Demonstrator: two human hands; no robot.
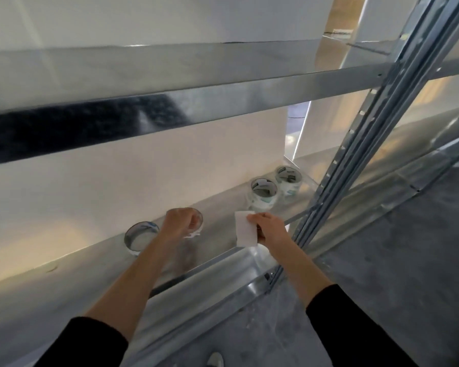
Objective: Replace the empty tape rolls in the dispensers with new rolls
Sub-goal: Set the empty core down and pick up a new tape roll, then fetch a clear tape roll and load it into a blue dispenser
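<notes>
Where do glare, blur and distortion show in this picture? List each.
Head view: glare and a dark reflection streak the shelf beam; wide-angle distortion slants the upright post; the printed tape rolls look soft, print unreadable; the left hand gripping a tape roll is slightly blurred; the white slip in the right hand looks washed out.

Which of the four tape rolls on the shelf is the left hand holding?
The second roll from the left, partly covered by the left hand. The leftmost roll, the third roll and the rightmost roll stand free, untouched.

Galvanised metal shelving (223, 102) — slotted upright (372, 128) at right; white boards (143, 168) behind; grey speckled floor (395, 260).
</notes>
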